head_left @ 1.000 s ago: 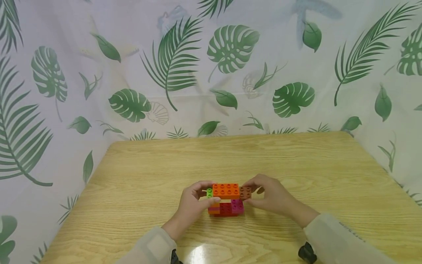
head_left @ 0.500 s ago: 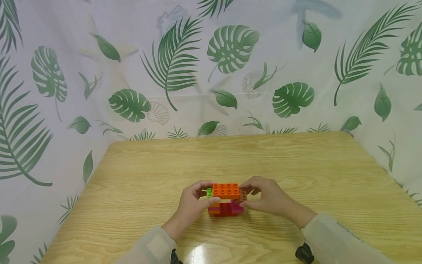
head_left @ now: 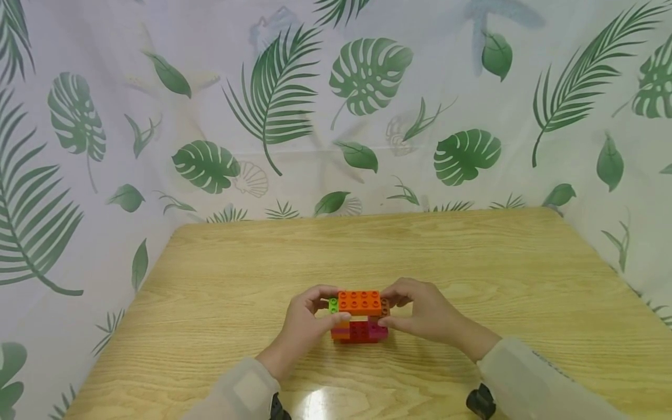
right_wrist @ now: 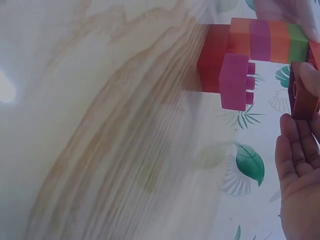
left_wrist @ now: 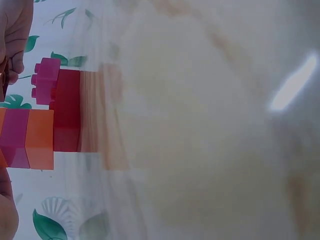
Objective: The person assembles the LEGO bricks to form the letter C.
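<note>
A toy-brick structure stands on the table. Its red base brick [right_wrist: 212, 60] carries a magenta brick [right_wrist: 234, 82] on the right. On the left rises a column of orange, purple and orange bricks [left_wrist: 16, 137], with a green brick [right_wrist: 298, 44] at its top. An orange eight-stud brick [head_left: 359, 303] bridges across the top. My left hand [head_left: 303, 322] grips the upper left side, thumb in front and fingers behind. Between thumb and fingers, my right hand [head_left: 429, 312] pinches a brown brick [right_wrist: 303, 100] beside the orange brick's right end, with a gap above the magenta brick.
The wood-grain table [head_left: 252, 256] reaches back to a white leaf-print cloth [head_left: 310, 111]. Light sleeves [head_left: 530, 373] cover both forearms, and a dark wrist device [head_left: 480, 401] shows at the right sleeve. Glare [head_left: 317, 403] marks the front of the table.
My right hand has moved left with the brown brick, from beside the orange brick to partly under its right end. The left hand has kept its grip in place.
</note>
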The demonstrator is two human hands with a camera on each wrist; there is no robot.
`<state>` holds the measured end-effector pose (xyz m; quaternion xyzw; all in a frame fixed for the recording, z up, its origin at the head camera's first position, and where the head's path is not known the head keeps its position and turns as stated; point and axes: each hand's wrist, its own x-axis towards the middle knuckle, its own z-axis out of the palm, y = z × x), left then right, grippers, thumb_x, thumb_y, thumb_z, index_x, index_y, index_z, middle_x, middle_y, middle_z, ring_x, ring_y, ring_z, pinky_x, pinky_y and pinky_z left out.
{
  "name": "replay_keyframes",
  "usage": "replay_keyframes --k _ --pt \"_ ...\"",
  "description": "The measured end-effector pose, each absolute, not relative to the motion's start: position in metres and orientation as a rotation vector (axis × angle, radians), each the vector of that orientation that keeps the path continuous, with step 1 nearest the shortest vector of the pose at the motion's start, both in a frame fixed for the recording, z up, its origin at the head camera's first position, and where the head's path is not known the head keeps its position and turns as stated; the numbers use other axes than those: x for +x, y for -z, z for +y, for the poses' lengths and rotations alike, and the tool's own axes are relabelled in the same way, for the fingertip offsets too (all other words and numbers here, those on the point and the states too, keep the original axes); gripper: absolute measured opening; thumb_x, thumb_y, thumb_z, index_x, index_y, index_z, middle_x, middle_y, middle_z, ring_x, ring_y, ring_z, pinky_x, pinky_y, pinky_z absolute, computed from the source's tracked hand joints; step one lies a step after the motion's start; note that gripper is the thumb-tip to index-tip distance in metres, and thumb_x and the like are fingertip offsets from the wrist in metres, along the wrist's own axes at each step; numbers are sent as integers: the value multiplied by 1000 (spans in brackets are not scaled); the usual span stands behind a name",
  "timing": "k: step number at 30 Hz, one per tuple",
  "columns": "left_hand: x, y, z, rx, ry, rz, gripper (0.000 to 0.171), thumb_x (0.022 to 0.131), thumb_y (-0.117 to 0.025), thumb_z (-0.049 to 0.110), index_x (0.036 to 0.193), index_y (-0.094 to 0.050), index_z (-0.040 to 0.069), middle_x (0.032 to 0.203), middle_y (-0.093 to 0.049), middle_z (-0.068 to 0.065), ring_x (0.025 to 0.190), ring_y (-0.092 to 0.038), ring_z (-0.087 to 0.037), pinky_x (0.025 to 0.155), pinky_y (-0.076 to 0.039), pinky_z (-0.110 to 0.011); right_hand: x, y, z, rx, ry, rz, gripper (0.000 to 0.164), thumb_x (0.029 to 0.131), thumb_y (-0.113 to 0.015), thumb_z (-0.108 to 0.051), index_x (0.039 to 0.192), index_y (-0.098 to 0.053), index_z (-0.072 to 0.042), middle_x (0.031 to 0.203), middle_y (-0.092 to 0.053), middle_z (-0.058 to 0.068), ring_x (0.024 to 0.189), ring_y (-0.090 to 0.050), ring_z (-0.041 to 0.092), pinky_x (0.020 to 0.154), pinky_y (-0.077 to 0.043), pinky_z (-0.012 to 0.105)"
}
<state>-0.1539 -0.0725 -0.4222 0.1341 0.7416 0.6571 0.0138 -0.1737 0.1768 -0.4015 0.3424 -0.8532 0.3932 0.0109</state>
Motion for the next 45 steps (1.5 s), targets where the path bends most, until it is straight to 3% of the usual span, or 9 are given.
replay_keyframes --k 10,25,37,45 --pt "-157 419 -75 618 -2033 2331 31 80 -76 4 109 -65 3 108 -64 -6 96 -58 -20 91 -46 -42 -172 407 176 1062 -1219 -2572 31 79 -80 -22 104 -68 -8 95 -63 -5 80 -61 19 71 -54 37" --pt "-156 419 -77 670 -2027 2360 33 79 -77 4 110 -64 1 106 -64 -10 94 -58 -23 89 -48 -40 -169 407 175 1055 -1221 -2480 31 75 -82 -11 103 -70 -6 92 -64 -6 77 -59 6 67 -55 35" --pt "-158 419 -77 632 -1971 2374 32 80 -77 7 109 -65 4 108 -63 -7 97 -59 -23 88 -50 -40 -172 408 178 1077 -1241 -2537 33 78 -81 -20 105 -70 -5 92 -63 -4 78 -63 17 70 -56 37" --pt "-156 422 -83 585 -1888 2371 54 77 -80 7 126 -60 14 124 -60 -2 109 -53 -19 95 -44 -41 -174 407 179 1093 -1262 -2556 34 78 -80 -21 106 -69 -4 93 -63 -5 80 -63 21 71 -55 39"
